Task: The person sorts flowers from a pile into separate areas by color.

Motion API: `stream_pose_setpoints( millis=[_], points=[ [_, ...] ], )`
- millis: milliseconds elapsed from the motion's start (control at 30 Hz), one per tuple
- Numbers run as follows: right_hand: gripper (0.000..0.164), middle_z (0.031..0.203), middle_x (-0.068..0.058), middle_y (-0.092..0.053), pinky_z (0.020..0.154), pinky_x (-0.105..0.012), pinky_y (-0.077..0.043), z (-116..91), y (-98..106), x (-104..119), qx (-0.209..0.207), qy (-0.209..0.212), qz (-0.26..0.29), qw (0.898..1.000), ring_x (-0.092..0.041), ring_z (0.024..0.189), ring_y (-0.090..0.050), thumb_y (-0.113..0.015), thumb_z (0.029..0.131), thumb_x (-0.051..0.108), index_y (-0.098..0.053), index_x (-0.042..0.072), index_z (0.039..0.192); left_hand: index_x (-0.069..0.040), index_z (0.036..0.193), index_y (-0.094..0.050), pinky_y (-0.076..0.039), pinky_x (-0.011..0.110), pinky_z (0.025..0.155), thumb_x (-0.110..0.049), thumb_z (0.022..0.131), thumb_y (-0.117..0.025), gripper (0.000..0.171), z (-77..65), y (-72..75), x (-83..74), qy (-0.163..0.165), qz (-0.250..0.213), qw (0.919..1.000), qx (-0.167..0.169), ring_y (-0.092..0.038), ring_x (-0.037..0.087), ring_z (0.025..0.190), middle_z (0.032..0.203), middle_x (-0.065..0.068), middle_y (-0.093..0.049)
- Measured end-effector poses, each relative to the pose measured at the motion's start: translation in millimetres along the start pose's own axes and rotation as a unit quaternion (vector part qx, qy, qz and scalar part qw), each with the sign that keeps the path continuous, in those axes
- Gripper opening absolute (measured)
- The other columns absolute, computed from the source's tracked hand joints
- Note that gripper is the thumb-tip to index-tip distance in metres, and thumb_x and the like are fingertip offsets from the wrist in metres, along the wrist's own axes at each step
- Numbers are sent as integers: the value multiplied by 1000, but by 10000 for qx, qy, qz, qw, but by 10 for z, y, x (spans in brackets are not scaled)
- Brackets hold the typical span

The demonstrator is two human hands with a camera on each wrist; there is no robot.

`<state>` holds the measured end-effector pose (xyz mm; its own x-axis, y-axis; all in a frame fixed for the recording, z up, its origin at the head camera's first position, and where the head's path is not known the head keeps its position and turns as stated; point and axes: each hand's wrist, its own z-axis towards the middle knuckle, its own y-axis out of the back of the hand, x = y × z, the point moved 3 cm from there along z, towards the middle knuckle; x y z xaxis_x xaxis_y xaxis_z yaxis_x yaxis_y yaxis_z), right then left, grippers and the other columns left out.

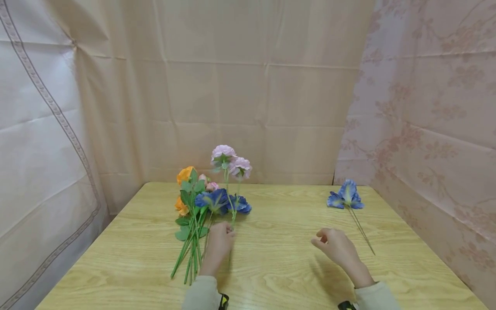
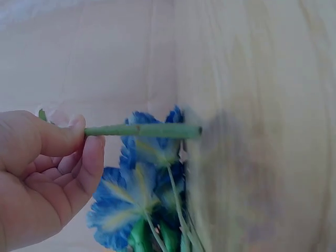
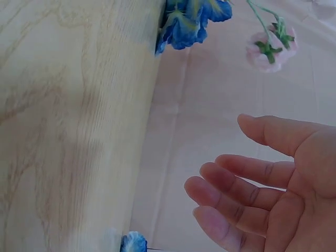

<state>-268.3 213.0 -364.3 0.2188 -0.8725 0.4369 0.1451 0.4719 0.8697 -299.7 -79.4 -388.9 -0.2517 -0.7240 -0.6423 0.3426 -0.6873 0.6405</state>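
My left hand [image 1: 219,242] pinches the green stem [image 2: 152,130] of a pink flower [image 1: 223,156] between thumb and fingers. Two pink blooms stand upright above that hand in the head view, and the stem's cut end shows in the left wrist view. Behind and beside it, blue flowers [image 1: 213,200] lie on top of a bunch with orange flowers [image 1: 182,206], small pink buds and green stems [image 1: 190,249]. On the right, my right hand [image 1: 338,246] holds nothing, its fingers loosely bent above the table. Beyond it lies a separate blue flower [image 1: 347,196] with thin stems.
Everything lies on a wood-grain table [image 1: 279,258]. A beige curtain [image 1: 248,86] hangs behind its far edge. Pale cloth [image 1: 38,150] hangs at the left, and a floral curtain [image 1: 434,142] borders the right side.
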Motion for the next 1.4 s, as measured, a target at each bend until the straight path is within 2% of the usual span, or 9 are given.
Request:
stream_pose_setpoints(
  millis=[200,433,700,833,1000,1100,1200,1400],
  points=[
    [28,72,-2,-59,50,-30,-42,-1,-35,40,-9,97,3,10000,-16,62,-55,-66,79,23,-64,-2,93,3,70,-60,-47,27,55,7,69,-68,9,-26,-18,-130,-426,-263,9987,-103,-58,19,60,65,7,-60],
    [27,72,-1,-59,50,-30,-42,-7,-114,116,142,104,117,9998,-14,62,-53,-67,79,20,-64,-3,93,3,69,-60,-46,25,54,6,68,-70,11,-51,-68,-255,-722,-463,9963,-84,-57,18,58,63,6,-60],
    [26,68,0,-57,53,-28,-43,-27,-231,242,309,167,536,9979,-12,60,-52,-68,77,15,-63,-5,93,3,71,-59,-45,22,54,6,68,-70,12,-100,-143,-406,-934,-724,9929,157,-56,16,58,64,5,-59],
    [27,67,0,-57,52,-25,-43,-36,-272,300,376,456,705,9958,-11,59,-51,-68,78,15,-63,-6,93,3,71,-59,-44,20,51,7,70,-69,11,-127,-179,-479,-898,-957,9904,432,-55,13,56,64,5,-58],
    [28,68,0,-58,51,-22,-43,-50,-320,354,553,863,995,9898,-11,59,-52,-66,80,14,-61,-9,94,4,71,-57,-43,17,46,8,72,-67,11,-173,-244,-554,-701,-1375,9838,910,-54,10,51,63,4,-57],
    [28,68,-1,-59,52,-22,-44,-50,-338,393,629,1094,1217,9845,-11,59,-53,-65,80,14,-61,-10,92,3,70,-57,-43,17,46,7,72,-67,12,-211,-270,-598,-695,-1488,9806,1070,-53,9,52,63,3,-56],
    [31,69,-2,-60,53,-22,-44,-44,-369,430,781,1275,1518,9770,-11,59,-54,-64,81,17,-60,-11,93,1,67,-56,-43,18,48,6,71,-69,15,-238,-289,-638,-878,-1343,9812,1073,-51,9,54,62,2,-55],
    [35,73,-6,-60,47,-25,-46,-61,-447,515,1217,1305,2300,9567,-22,59,-56,-62,84,17,-56,-14,99,-3,65,-56,-41,18,49,2,71,-71,17,-267,-319,-704,-1104,-1133,9810,1125,-47,6,54,61,0,-53]
  ],
)
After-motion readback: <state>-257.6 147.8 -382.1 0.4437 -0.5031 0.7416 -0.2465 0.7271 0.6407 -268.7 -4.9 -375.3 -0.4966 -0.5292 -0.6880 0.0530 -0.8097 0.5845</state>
